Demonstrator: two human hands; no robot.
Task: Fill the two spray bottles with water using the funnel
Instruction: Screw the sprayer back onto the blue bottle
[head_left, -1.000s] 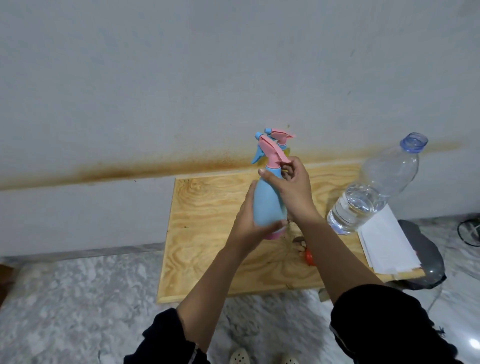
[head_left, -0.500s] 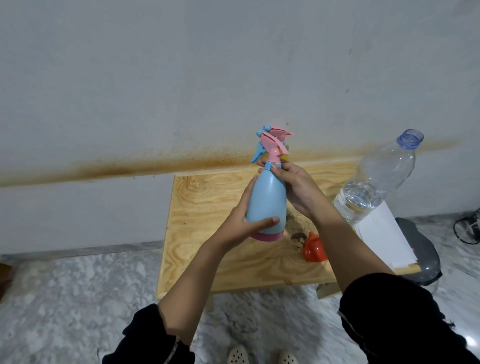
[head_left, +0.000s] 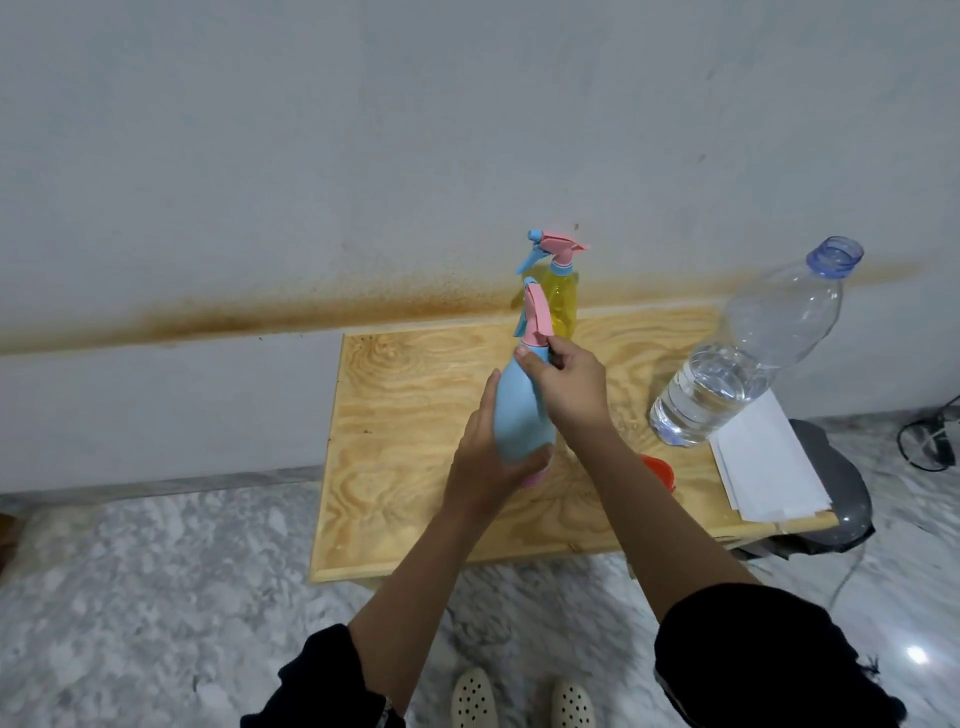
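My left hand (head_left: 485, 467) grips the body of a blue spray bottle (head_left: 519, 410) held above the wooden table (head_left: 415, 415). My right hand (head_left: 569, 387) holds its neck just under the pink spray head (head_left: 537, 317). A yellow spray bottle (head_left: 561, 299) with a pink and blue head stands at the back of the table, behind the blue one. An orange-red funnel (head_left: 658, 470) lies on the table, mostly hidden behind my right forearm. A large clear water bottle (head_left: 748, 358), uncapped and partly full, stands at the right.
White paper sheets (head_left: 769, 467) lie on the table's right end, over a grey object (head_left: 841, 483) beside it. A cable (head_left: 930, 441) lies on the marble floor at the far right. A stained wall runs behind the table. My feet (head_left: 519, 701) show below.
The blue bottle has dropped lower and its spray head has turned, so the yellow bottle behind it now shows. My right hand has shifted on the neck. The view has moved slightly.
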